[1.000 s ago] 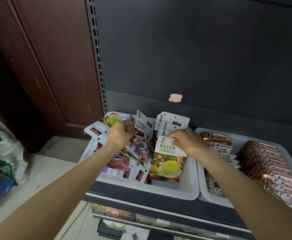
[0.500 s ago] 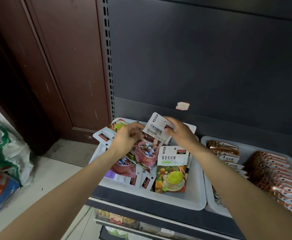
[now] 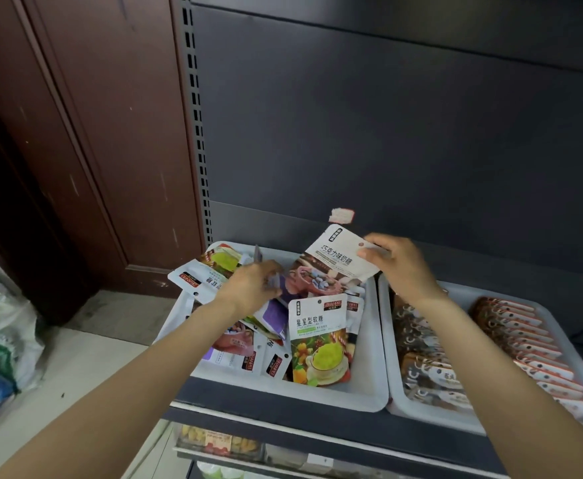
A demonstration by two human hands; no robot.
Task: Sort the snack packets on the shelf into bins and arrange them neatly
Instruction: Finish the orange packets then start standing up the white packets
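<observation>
A chocolate-candy packet [image 3: 338, 259] is lifted over the far edge of the left bin [image 3: 362, 392] for sorting.

The right hand [image 3: 400, 267] pinches the packet's top right corner between thumb and fingers; the left hand [image 3: 248, 288] has its fingers curled among loose packets [image 3: 210, 271] near the bin's far left corner, though whether it grips one cannot be told. To finish well, judge it best to stand this packet upright behind the green-cup packet [image 3: 319, 340], labels facing forward, clear of the right bin [image 3: 397, 392].

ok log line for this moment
right hand: pinches chocolate packet, lifted | left hand: grips mixed packets | left bin: unsorted
</observation>
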